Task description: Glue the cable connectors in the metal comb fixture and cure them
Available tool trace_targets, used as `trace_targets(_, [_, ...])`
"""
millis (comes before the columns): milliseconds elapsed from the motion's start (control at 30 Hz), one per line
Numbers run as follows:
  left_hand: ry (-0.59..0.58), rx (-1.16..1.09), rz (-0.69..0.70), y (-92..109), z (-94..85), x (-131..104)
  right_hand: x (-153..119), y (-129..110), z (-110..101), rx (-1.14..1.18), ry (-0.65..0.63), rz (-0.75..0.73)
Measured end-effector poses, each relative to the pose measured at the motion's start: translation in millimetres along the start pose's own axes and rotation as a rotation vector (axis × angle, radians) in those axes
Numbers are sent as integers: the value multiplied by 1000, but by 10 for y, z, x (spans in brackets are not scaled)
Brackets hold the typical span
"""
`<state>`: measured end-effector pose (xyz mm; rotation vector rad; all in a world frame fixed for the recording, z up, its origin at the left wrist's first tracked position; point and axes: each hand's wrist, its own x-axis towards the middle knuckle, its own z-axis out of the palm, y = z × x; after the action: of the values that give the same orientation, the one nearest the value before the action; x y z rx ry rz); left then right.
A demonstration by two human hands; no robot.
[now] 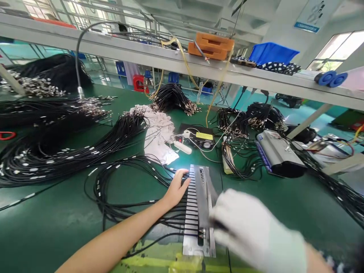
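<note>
A slotted metal fixture (191, 212) lies on the green mat, with black cables (173, 218) set in its slots from the left. My bare left hand (176, 190) rests over the cables at the fixture's upper left edge, thumb and forefinger apart; its other fingers are mostly hidden. Along the fixture's middle runs a grey metal strip (202, 201), its right side blurred. My right hand (241, 220), in a white glove and smeared by motion, is closed at the strip's right edge and appears to grip it. Small metal cable ends (201, 232) show at the fixture's lower end.
Thick bundles of black cables (65, 159) cover the left side. Behind the fixture are a crumpled pale cloth (159, 132) and a black control box (199, 138). A grey machine (280, 151) stands right. A shelf (136, 51) with orange bins (212, 45) crosses the back.
</note>
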<state>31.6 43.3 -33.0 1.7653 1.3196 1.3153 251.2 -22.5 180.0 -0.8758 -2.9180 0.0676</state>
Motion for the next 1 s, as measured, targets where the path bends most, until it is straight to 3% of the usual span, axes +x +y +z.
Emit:
trace_targets(67, [1, 10, -6, -43, 12, 9, -259, -234, 660, 29, -47, 19])
trace_targets(133, [4, 30, -20, -85, 15, 34, -409, -322, 1185, 133, -78, 114])
trace_targets(233, [-10, 92, -39, -114, 14, 137, -543, -331, 1532, 280, -52, 297])
trace_targets(467, [-151, 297, 75, -53, 155, 587, -849, -224, 1668, 433, 107, 455])
trace_targets(633, [-223, 373, 127, -180, 196, 767, -791, -153, 1864, 445, 143, 451])
trace_targets(800, [-212, 440, 156, -299, 138, 814, -557, -217, 1722, 443, 136, 413])
trace_targets(900, [-189, 465, 180, -303, 152, 741, -560, -255, 1614, 442, 88, 398])
trace_targets(1000, [-161, 478, 199, -298, 180, 639, -590, -79, 1467, 527, -2, 292])
